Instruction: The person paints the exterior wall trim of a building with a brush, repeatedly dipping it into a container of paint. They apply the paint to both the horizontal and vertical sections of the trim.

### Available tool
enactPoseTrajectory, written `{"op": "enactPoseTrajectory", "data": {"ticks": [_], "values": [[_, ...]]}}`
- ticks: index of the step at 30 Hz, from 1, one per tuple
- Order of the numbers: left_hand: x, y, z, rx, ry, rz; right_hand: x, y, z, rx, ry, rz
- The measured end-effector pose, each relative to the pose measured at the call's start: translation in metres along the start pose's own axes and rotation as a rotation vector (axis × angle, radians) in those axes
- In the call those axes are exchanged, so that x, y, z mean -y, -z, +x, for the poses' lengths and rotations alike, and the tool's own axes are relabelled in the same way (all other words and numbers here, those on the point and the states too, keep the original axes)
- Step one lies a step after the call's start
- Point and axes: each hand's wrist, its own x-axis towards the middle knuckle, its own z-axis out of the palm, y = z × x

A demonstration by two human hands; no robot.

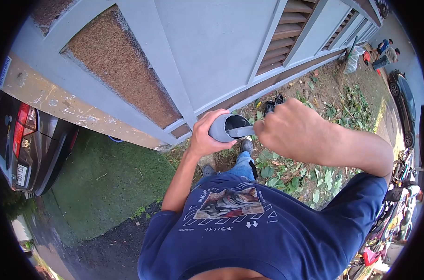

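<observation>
My left hand (206, 135) is wrapped round a grey cup-like container (218, 129), its open mouth turned to the right and its inside dark. A pale flat tool (240, 132) reaches into that mouth. Its other end is in my right hand (286, 133), whose fingers are closed in a fist. What lies inside the container is too dark to make out. Both hands are in front of a grey-blue wall (207, 51), above my shoes.
A dark car (34, 144) stands at the left by green ground (114, 186). Cut leaves (286, 175) and a black bag (273, 103) lie along the wall's foot. Far right are two people (386, 58), a parked car (403, 98) and several motorbikes (393, 210).
</observation>
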Motion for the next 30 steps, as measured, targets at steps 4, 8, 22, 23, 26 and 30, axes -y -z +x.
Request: {"op": "enactPoseTrajectory", "data": {"ticks": [4,8,22,23,26,30], "values": [[-0.009,-0.001,-0.009,-0.005,0.101,-0.042,-0.001,-0.013,0.023,-0.062,0.134,-0.041],[-0.006,0.007,-0.019,-0.061,0.171,-0.026,0.0,-0.016,0.039,-0.152,0.173,-0.033],[0.002,0.028,-0.027,-0.188,0.177,-0.115,-0.017,-0.016,0.061,-0.386,0.197,0.343],[0.001,0.028,-0.026,-0.189,0.176,-0.143,-0.017,-0.018,0.063,-0.499,0.176,0.536],[0.0,0.027,-0.023,-0.202,0.174,-0.131,-0.008,-0.054,0.091,-0.811,0.191,0.739],[0.006,0.026,-0.029,-0.199,0.265,-0.09,0.027,-0.096,0.117,-0.811,0.34,1.757]]}}
